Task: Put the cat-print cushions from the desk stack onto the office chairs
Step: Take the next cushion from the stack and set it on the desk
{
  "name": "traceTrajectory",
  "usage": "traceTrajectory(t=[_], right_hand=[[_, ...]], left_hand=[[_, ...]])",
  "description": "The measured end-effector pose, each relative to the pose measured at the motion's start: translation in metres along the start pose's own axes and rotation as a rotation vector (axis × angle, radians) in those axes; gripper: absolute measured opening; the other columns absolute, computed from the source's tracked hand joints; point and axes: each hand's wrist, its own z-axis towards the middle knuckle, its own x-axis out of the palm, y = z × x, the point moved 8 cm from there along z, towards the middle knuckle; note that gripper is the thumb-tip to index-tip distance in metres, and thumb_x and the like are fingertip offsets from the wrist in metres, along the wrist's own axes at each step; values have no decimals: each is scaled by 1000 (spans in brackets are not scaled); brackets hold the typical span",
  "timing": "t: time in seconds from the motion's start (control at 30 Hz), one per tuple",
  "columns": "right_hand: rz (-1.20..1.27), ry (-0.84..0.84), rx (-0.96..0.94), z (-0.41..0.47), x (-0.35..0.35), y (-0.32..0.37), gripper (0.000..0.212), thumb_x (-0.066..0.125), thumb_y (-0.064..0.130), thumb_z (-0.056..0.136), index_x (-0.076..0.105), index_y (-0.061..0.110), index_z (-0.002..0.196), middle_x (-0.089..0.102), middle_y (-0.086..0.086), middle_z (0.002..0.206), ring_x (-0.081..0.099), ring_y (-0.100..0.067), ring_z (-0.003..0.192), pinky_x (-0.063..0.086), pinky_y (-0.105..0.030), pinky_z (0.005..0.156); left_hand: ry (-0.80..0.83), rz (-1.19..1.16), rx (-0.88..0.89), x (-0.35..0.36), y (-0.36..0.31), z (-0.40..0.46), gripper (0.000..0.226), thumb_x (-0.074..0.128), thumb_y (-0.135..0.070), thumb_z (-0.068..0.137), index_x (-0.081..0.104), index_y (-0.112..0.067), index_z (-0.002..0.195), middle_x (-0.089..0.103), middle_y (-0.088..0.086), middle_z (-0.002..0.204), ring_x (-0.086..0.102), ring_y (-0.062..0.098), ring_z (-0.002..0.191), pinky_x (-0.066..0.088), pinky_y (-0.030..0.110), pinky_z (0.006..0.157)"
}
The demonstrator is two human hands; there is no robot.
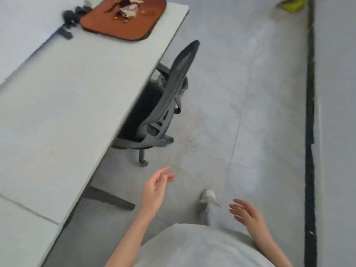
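Note:
An orange-brown cushion (125, 20) with a cat print lies at the far end of the white desk (67, 112), near its corner. A black mesh office chair (165, 105) is pushed under the desk's right edge; its seat is mostly hidden by the desktop. My left hand (156, 189) hangs open over the floor, below the chair's base and right of the desk. My right hand (248, 214) is open too, further right and lower, with fingers spread. Neither hand holds anything.
A dark furry object (73, 14) sits on the desk left of the cushion. My foot in a grey shoe (208, 197) steps on the grey floor (250, 93). A black strip (310, 132) runs along the floor at right. Something yellow-green (292, 4) lies at top right.

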Motion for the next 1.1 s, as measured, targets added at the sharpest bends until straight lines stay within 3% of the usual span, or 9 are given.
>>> traceTrajectory(t=[0.17,0.3,0.37,0.5,0.57,0.67,0.8,0.9,1.1], right_hand=[[-4,-87,-6,63,-87,56,28,39,-6,90,55,11,106,65,-17,105,62,-15,83,49,-24,73],[52,-100,-121,132,-127,156,30,39,-5,90,55,14,109,65,-2,97,64,-1,80,49,-20,74],[93,-129,-208,175,-146,212,29,40,-3,91,55,16,107,64,3,94,64,8,75,48,-21,77],[102,-175,-303,261,-172,307,28,41,0,91,56,18,106,65,4,95,64,2,82,49,-26,84],[70,-189,-317,308,-182,342,29,42,0,90,57,20,105,65,3,96,64,8,77,49,-30,85],[-2,-196,-284,372,-194,381,30,44,0,89,56,23,104,66,2,96,62,14,74,50,-38,89],[-14,-227,-207,434,-227,427,29,43,-1,90,56,22,102,65,7,94,63,10,76,49,-41,91],[26,-261,-159,483,-256,461,28,43,-1,91,57,21,101,66,0,97,65,-2,84,49,-41,90],[-61,-216,-176,624,-291,566,29,44,3,89,60,27,96,69,5,95,64,7,80,50,-36,88]], left_hand=[[118,32,-19,116,-41,81,22,40,-5,94,57,-14,105,68,-1,88,67,-3,72,50,8,71],[158,75,-75,168,-64,130,25,41,-6,94,60,-20,99,74,-11,75,67,-3,72,51,8,70],[140,83,-85,183,-77,166,23,41,-6,94,60,-17,102,73,-5,81,68,-1,75,51,9,70],[123,96,-67,214,-110,254,24,40,-8,95,60,-16,105,69,1,94,67,11,87,53,12,76],[127,97,-52,237,-133,313,23,40,-7,94,59,-14,105,68,1,93,66,14,88,52,11,73],[156,102,-6,274,-190,411,23,40,-6,94,59,-16,102,67,-1,90,65,11,83,50,9,68],[183,98,89,325,-286,523,22,40,-6,94,58,-17,101,66,-3,89,65,-6,72,49,18,73],[190,87,156,358,-352,601,21,40,-8,95,57,-16,104,66,-4,89,65,-7,72,49,16,74],[105,46,187,398,-421,740,22,39,-8,95,57,-15,106,66,-3,90,65,-6,73,49,17,75]])
